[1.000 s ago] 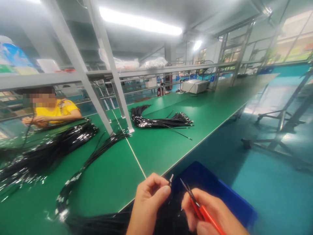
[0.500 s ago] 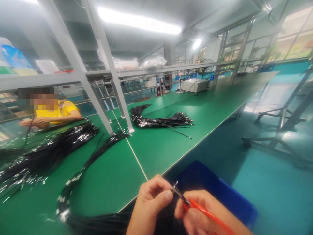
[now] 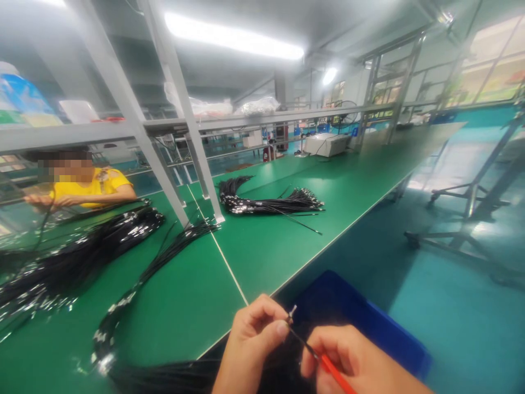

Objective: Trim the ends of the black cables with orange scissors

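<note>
Above and beyond my hands [image 3: 255,342], a long ceiling tube [image 3: 233,37] glares white; windows [image 3: 496,63] to their upper right add daylight. The floor [image 3: 463,301] right of my hands shines, shadowed beside the desk [image 3: 283,249]. Toward the edges of my view, things smear and stretch.

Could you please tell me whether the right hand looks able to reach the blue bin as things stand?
Probably yes: nothing visible stands between the right hand and the blue bin beyond it, though the red-handled tool it holds would likely hinder a grip.
</note>
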A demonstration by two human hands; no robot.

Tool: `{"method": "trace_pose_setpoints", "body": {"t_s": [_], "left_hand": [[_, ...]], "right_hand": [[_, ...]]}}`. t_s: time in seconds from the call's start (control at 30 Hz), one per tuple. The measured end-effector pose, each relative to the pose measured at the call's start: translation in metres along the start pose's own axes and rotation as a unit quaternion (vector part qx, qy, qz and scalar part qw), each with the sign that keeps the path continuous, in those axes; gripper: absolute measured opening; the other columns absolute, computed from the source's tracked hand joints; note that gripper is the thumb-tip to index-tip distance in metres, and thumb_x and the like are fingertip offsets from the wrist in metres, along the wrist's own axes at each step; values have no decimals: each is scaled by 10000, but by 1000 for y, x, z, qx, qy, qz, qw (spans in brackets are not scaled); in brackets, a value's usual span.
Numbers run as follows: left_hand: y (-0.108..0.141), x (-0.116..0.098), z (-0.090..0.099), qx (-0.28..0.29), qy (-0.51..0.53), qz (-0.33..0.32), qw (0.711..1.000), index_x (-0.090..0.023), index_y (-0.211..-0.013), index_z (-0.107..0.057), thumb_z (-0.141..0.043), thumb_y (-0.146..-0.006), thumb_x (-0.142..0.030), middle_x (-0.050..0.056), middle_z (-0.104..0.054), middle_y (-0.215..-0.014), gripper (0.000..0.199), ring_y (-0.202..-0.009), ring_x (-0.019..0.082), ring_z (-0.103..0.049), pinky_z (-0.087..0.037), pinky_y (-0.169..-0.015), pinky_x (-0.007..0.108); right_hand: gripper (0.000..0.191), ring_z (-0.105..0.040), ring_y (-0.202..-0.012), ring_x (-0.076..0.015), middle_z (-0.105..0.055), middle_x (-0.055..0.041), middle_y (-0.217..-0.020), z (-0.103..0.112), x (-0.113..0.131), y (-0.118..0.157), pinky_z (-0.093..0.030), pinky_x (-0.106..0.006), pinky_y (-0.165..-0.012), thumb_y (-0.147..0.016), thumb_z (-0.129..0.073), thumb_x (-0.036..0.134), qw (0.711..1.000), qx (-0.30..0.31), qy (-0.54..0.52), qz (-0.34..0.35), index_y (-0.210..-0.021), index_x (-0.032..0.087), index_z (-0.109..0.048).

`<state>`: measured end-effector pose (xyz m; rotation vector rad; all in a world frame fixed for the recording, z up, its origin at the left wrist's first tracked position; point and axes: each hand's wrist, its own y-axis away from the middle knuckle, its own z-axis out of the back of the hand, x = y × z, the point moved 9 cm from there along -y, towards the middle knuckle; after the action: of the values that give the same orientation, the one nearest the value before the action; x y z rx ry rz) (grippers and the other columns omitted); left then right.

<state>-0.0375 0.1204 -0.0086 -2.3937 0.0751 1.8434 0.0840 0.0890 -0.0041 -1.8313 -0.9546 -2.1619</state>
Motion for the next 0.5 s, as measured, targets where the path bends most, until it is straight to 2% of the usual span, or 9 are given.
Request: {"method": "trace_pose_setpoints", "body": {"t_s": [0.1,0.17,0.23,0.3,0.4,0.5], "left_hand": [[-2,0,1,-7,9,3,1000,-167,-645,-672,-768,-669,-348,-24,-542,-615,206,-554,85,-421,-327,-532,187],[-2,-1,2,-20,20,7,1000,-164,-651,-677,-772,-662,-356,-21,-552,-616,215,-557,84,-426,-329,-533,183],[-2,-1,3,-35,30,19,999,-162,-660,-677,-773,-662,-354,-17,-572,-627,214,-568,84,-433,-331,-540,178],[-1,0,2,-38,30,31,998,-161,-666,-673,-764,-673,-353,-12,-587,-635,212,-578,87,-441,-336,-549,178],[-1,0,-5,-16,0,31,999,-159,-655,-659,-750,-683,-365,-19,-567,-603,227,-552,89,-430,-333,-527,184],[0,-3,-11,-8,-48,8,999,-165,-633,-638,-732,-692,-377,-35,-522,-558,239,-521,92,-419,-331,-502,191]], "right_hand": [[314,-327,-516,-97,-406,67,-556,-3,0,-4,-270,-227,-496,-604,-707,443,998,39,-5,52,-755,194,-590],[409,-301,-500,-89,-383,74,-547,2,0,-6,-243,-226,-477,-606,-678,564,994,20,-52,96,-726,195,-548],[430,-304,-485,-80,-412,71,-550,11,-1,-8,-232,-218,-458,-621,-665,596,986,-33,-108,119,-718,200,-528],[359,-353,-479,-79,-484,58,-577,21,-2,-8,-252,-210,-444,-622,-714,495,974,-106,-158,122,-756,203,-554],[300,-468,-538,-103,-602,22,-691,31,4,-6,-360,-216,-497,-623,-741,338,939,-214,-229,142,-851,212,-592],[293,-495,-552,-116,-606,24,-681,27,10,-8,-404,-228,-535,-631,-759,328,917,-238,-282,153,-848,218,-594]]}}
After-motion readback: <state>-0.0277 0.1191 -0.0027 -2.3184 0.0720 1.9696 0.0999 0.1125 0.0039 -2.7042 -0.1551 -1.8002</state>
